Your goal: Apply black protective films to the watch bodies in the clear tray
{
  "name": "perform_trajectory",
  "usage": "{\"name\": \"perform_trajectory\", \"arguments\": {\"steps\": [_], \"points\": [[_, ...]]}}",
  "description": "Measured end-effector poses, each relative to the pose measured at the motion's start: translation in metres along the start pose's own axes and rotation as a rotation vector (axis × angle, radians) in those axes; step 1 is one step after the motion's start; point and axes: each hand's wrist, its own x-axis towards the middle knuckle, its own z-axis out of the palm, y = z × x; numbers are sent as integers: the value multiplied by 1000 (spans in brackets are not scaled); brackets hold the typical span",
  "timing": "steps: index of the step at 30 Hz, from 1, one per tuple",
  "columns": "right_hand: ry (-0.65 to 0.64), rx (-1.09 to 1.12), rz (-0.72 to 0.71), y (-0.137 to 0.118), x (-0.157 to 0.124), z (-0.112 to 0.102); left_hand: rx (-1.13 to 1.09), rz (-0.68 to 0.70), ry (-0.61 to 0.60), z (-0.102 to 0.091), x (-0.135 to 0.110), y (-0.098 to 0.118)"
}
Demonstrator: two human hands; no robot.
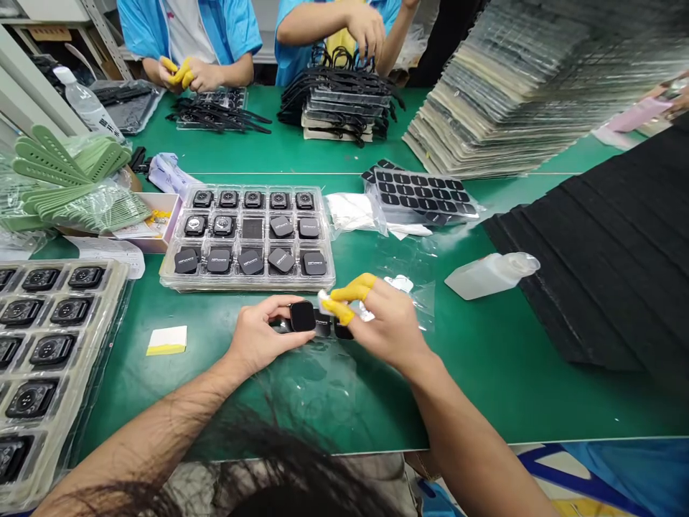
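Note:
Between the thumb and fingers of my left hand [259, 332] is a black square smartwatch body [302, 317], its dark glossy face turned up. Yellow finger covers sit on the thumb and index finger of my right hand [392, 322], which pinches a small white wipe [324, 302] just right of the watch. Black square printed pieces [323, 324] lie on the table between my hands, partly hidden. Behind them, a clear plastic tray [242, 282] holds watch bodies with their backs up and black printed squares; one compartment holds neither.
At left stands another tray of watches [115, 287], near green straps [80, 179]. A plastic bottle [487, 276] and black sheets [592, 251] are at right. Bagged black squares [423, 192] and a tall tray stack [517, 93] lie beyond. Two people work opposite.

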Motion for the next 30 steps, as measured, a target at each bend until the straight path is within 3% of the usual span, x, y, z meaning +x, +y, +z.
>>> {"name": "perform_trajectory", "arguments": {"steps": [3, 5, 10, 13, 17, 19, 21, 23, 27, 30], "points": [[-188, 138, -56, 0, 0, -2, 13, 41, -39, 0, -1, -2], [-245, 90, -95, 5, 1, -8, 19, 64, -39, 0, -1, -3], [61, -7, -182, 11, 0, -8, 28, 45, -19, 2, -1, -2], [51, -29, -260, 8, -1, 2, 19, 80, -34, 1, -1, -3], [180, -208, -150, 8, -1, 1, 77, 169, 30, 1, -3, -5], [226, -132, -156, 6, 0, 1, 116, 228, 29, 2, -4, -4], [178, -51, -200, 4, 0, 4, 153, 292, 13, 2, -5, -3], [112, -115, -177, 8, -1, 1, 207, 362, 39, 2, -6, -1], [-22, -328, -60, 35, -8, -31, 309, 620, 162, -2, -5, 1], [80, -153, 36, 47, -18, -51, 321, 799, 173, -5, -4, 1]]}}
